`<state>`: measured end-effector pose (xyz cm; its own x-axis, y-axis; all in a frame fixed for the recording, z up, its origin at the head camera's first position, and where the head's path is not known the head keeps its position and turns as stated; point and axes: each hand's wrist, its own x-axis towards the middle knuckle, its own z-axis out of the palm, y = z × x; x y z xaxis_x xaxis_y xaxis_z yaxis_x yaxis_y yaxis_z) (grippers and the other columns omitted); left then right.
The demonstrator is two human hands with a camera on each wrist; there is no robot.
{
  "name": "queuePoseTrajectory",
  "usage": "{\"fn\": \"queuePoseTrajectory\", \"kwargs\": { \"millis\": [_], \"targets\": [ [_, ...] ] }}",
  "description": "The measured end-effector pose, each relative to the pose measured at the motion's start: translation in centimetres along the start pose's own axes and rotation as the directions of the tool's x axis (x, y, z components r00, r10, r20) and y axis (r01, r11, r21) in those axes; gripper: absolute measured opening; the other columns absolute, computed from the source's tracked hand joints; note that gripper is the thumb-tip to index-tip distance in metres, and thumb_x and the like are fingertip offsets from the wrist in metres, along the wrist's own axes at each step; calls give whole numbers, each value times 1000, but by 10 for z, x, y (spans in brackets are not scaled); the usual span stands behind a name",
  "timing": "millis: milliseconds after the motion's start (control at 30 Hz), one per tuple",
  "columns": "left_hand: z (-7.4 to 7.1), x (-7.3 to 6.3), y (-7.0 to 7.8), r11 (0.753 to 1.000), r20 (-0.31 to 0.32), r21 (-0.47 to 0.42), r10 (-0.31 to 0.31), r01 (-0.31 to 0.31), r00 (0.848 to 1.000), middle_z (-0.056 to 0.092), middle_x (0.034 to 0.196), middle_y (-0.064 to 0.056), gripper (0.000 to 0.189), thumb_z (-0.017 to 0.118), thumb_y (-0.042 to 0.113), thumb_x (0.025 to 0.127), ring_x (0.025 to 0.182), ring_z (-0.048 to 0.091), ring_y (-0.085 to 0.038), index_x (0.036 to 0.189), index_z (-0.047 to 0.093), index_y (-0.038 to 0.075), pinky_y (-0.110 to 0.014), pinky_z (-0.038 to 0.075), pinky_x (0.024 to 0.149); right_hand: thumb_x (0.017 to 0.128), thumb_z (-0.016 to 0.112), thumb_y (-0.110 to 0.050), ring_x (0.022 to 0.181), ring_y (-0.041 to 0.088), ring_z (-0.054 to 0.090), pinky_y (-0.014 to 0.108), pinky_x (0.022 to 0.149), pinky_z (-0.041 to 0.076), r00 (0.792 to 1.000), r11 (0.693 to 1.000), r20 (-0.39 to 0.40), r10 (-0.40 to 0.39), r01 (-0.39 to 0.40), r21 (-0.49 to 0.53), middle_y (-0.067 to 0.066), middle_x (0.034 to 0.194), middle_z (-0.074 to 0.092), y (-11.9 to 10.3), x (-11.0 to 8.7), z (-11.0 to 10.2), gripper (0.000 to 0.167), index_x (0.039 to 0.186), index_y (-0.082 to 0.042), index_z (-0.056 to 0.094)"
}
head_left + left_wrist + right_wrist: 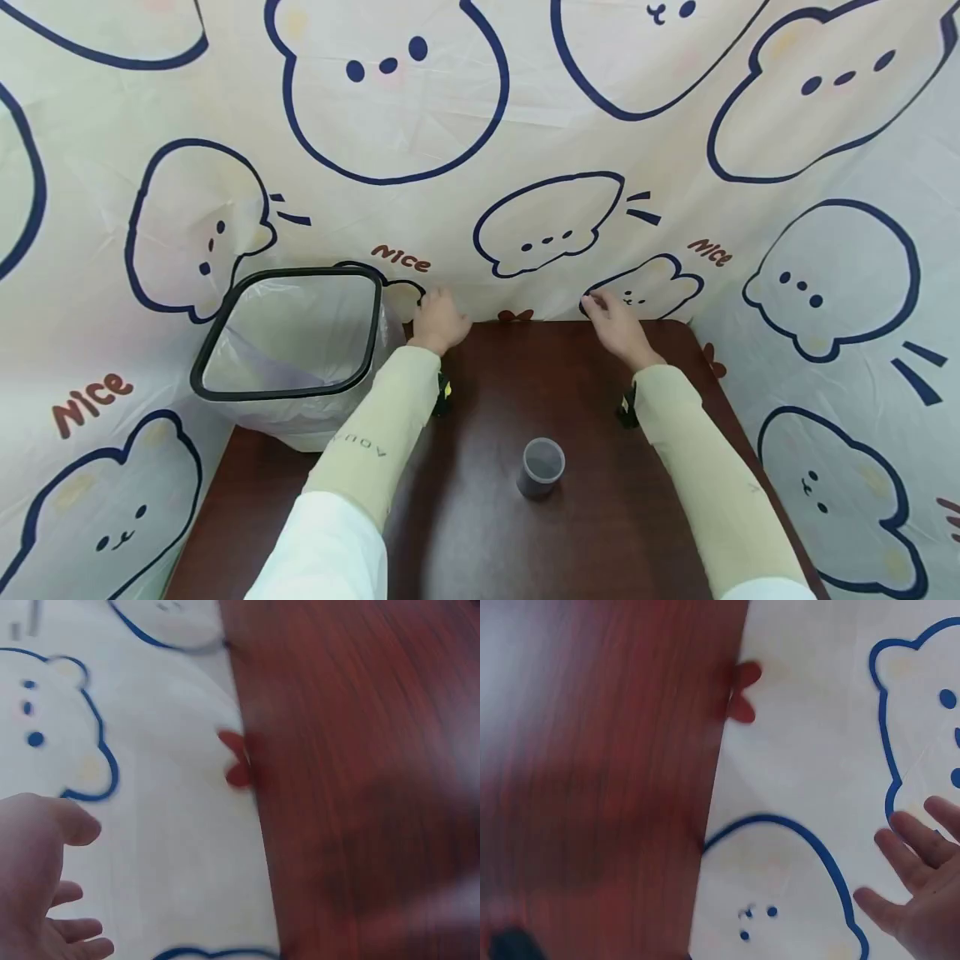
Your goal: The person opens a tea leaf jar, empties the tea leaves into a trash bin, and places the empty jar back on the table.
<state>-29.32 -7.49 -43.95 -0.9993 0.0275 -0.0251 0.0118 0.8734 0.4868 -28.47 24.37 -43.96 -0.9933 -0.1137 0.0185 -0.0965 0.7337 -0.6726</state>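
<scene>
Head view: left hand (440,321) and right hand (621,332) stretch, empty, to the far edge of the brown surface (600,500).
Both hands have loosely parted fingers and hold nothing; the wrist views show each against the patterned cloth (525,150). The grey cup (541,471) stands mouth up between the forearms, well short of the hands, and the lined bin (307,421) sits beside the left sleeve (393,417). Good handling, I judge, means drawing back along the outside of the cup, keeping that sleeve off the bin's rim, and closing gently on the cup's sides if it is gripped.
</scene>
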Motion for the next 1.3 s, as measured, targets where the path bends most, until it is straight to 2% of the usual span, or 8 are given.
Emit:
{"fn": "queuePoseTrajectory", "kwargs": {
  "millis": [100, 300, 433, 600, 800, 1033, 1200, 1300],
  "targets": [
    [5, -9, 3, 994, -17, -106, 31, -32, 999, 42, 150, -22, 62, 62, 27, 100, 136, 43, -38, 150, 40, -2, -53, 36, 112, 107, 36, -55, 138, 41, 42, 59, 110, 35, 1000, 990, -9, -27, 28, 140, 22, 151, 44, 7, -14, 4, 70, 152, -2, 40],
    [14, -30, -1, 971, -71, -212, 95, -108, 993, 45, 148, -20, 57, 62, 24, 101, 134, 47, -36, 149, 42, 1, -50, 41, 109, 108, 37, -52, 137, 38, 45, 57, 112, 34, 999, 967, -28, -36, 42, 252, 21, 147, 50, 18, -39, 12, 65, 151, -4, 42],
    [20, -46, -8, 955, -56, -255, 145, -155, 988, 43, 151, -19, 58, 61, 24, 101, 136, 46, -36, 151, 41, 3, -50, 41, 109, 111, 39, -39, 131, 40, 50, 56, 110, 36, 995, 939, -54, -83, 97, 330, 26, 139, 55, 22, -52, 17, 54, 146, 1, 47],
    [23, -74, -21, 922, -16, -303, 248, -241, 969, 39, 155, -18, 61, 63, 21, 101, 143, 38, -32, 153, 38, 1, -48, 35, 114, 111, 40, -34, 126, 37, 55, 53, 106, 42, 992, 917, -47, -115, 124, 380, 26, 134, 58, 21, -67, 23, 48, 142, 2, 50],
    [31, -108, -37, 880, -28, -350, 332, -321, 943, 42, 154, -18, 65, 70, 23, 97, 141, 41, -34, 151, 41, 2, -52, 36, 113, 111, 41, -32, 123, 35, 58, 25, 99, 48, 991, 909, -28, -130, 131, 396, 24, 132, 61, 18, -87, 33, 46, 139, 3, 53],
    [48, -142, -55, 855, -45, -414, 324, -312, 945, 43, 153, -15, 69, 76, 21, 93, 141, 42, -33, 151, 43, 4, -53, 36, 112, 110, 45, -21, 119, 28, 61, 16, 96, 45, 983, 892, -49, -178, 182, 415, 19, 128, 65, 14, -112, 47, 36, 136, 3, 56],
    [59, -168, -76, 843, -25, -449, 320, -297, 947, 42, 155, -12, 73, 79, 23, 91, 142, 42, -32, 152, 42, 8, -55, 38, 110, 109, 48, -19, 118, 17, 61, 17, 96, 46, 977, 867, -73, -199, 210, 452, 16, 129, 65, 30, -136, 63, 34, 135, 3, 57],
    [65, -178, -85, 836, -42, -456, 323, -306, 945, 44, 154, -11, 74, 80, 23, 89, 141, 43, -30, 151, 44, 9, -55, 38, 110, 109, 48, -14, 121, 18, 59, 16, 98, 45, 977, 861, -67, -200, 208, 464, 16, 133, 63, 37, -147, 70, 33, 136, 2, 55]
  ]
}}
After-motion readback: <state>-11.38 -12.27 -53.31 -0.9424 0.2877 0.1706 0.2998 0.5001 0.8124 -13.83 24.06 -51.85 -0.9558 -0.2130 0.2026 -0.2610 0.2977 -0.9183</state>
